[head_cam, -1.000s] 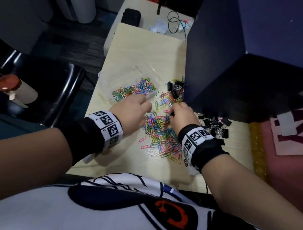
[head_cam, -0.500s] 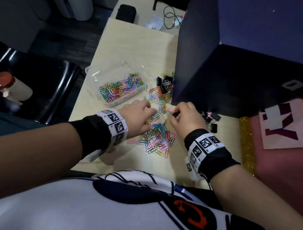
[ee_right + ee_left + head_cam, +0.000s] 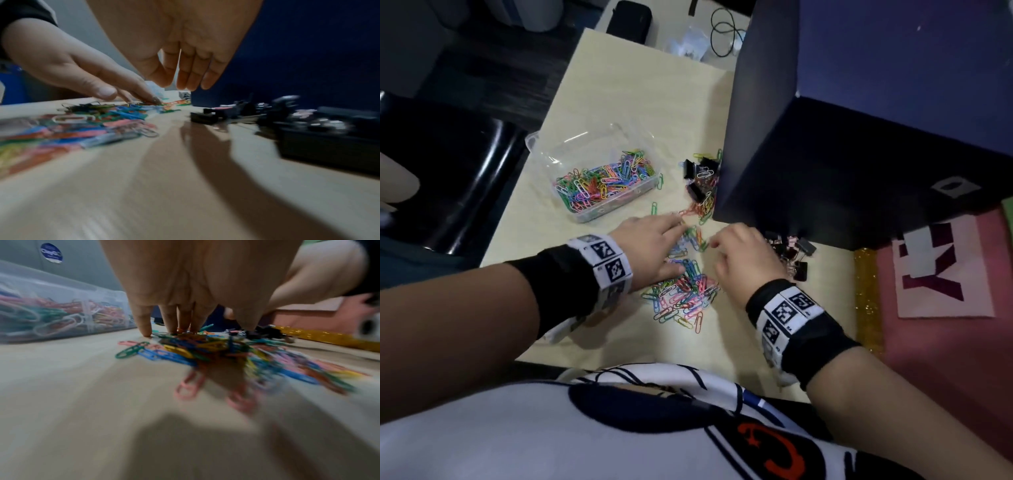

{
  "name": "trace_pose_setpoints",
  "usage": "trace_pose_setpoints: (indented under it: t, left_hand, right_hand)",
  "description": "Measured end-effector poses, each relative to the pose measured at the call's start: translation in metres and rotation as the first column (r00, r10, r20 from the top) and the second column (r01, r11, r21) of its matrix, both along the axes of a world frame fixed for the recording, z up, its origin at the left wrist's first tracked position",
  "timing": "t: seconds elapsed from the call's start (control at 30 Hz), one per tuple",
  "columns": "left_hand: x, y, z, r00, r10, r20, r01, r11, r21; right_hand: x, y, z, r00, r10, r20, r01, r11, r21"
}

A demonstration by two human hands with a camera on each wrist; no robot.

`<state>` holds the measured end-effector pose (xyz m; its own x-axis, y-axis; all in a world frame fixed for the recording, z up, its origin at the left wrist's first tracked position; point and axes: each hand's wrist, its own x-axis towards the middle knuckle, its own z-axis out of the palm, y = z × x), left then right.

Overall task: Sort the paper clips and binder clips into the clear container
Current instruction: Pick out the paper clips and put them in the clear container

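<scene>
Both hands are down over the loose paper clips point(image 3: 681, 291), a bright scatter on the counter point(image 3: 640, 102) right in front of the person. The left hand point(image 3: 650, 250) lies spread across the heap, fingers point(image 3: 141, 321) extended with the tips pressing into the clips, gripping nothing that shows. The right hand point(image 3: 743, 260) hovers just beside it, fingers point(image 3: 191, 76) loosely bent and close together over bare counter, nothing visibly between them. The clear container point(image 3: 544, 144) sits beyond the left hand, already holding a good bed of coloured clips. Binder clips point(image 3: 798, 257) lie in a black cluster by the right hand, with more binder clips point(image 3: 697, 178) against the dark box point(image 3: 825, 164).

The risk from here, as I read it: the clips tangle, so a scoop may drag a chain that sheds on the way over. A flat sweep could also push strays off the near edge, or under the dark box. And the two kinds sit close together, so a hasty grab may mix them.
</scene>
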<state>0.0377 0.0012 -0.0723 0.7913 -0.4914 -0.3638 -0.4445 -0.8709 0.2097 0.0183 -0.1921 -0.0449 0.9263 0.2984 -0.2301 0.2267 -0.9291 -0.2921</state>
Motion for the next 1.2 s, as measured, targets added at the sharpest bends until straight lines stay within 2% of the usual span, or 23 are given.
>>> trace_pose_setpoints:
  t: [0.1,0.2,0.27,0.43,0.57,0.73,0.83,0.9,1.07,1.13,1.2]
  left_hand:
    - [-0.018,0.001,0.004,0.998,-0.03,-0.057,0.033,0.998,0.047]
    - [-0.028,0.004,0.009,0.995,-0.028,-0.094,0.032,0.998,0.047]
    - [-0.03,0.006,0.012,0.993,-0.027,-0.115,0.031,0.999,0.037]
    - [-0.014,0.014,0.015,0.995,0.093,-0.041,-0.095,0.994,-0.054]
    - [0.003,0.019,0.012,0.988,0.152,-0.03,-0.153,0.988,-0.007]
    - [-0.008,0.018,0.011,0.995,0.026,-0.091,-0.021,0.999,0.05]
    - [-0.024,0.018,0.014,0.989,-0.028,-0.149,0.035,0.998,0.043]
    - [-0.027,0.02,0.017,0.988,-0.038,-0.152,0.042,0.999,0.022]
    - [-0.018,0.037,0.021,0.995,0.079,-0.063,-0.081,0.996,-0.027]
    - [-0.016,0.046,0.019,0.988,0.135,-0.072,-0.133,0.991,0.023]
    - [-0.017,0.051,0.019,0.984,0.154,-0.095,-0.146,0.986,0.082]
  right_hand:
    - [0.013,0.023,-0.001,0.999,-0.005,-0.053,0.011,0.993,0.115]
    - [0.026,0.037,-0.004,0.976,-0.041,-0.213,0.049,0.998,0.036]
    - [0.026,0.041,-0.008,0.958,-0.017,-0.287,0.005,0.999,-0.043]
    - [0.006,0.04,-0.012,0.965,0.078,-0.25,-0.082,0.997,-0.006]
    - [0.0,0.042,-0.011,0.969,0.091,-0.228,-0.083,0.996,0.043]
    - [0.02,0.038,-0.006,0.983,-0.03,-0.182,0.039,0.998,0.046]
    - [0.03,0.04,-0.002,0.966,-0.037,-0.256,0.042,0.999,0.014]
    - [0.028,0.043,-0.004,0.959,-0.003,-0.284,-0.007,0.999,-0.031]
    - [0.009,0.046,-0.011,0.967,0.079,-0.241,-0.083,0.996,-0.007]
    - [0.003,0.045,-0.008,0.964,0.101,-0.246,-0.098,0.995,0.025]
    - [0.002,0.043,-0.003,0.978,0.056,-0.203,-0.045,0.997,0.06]
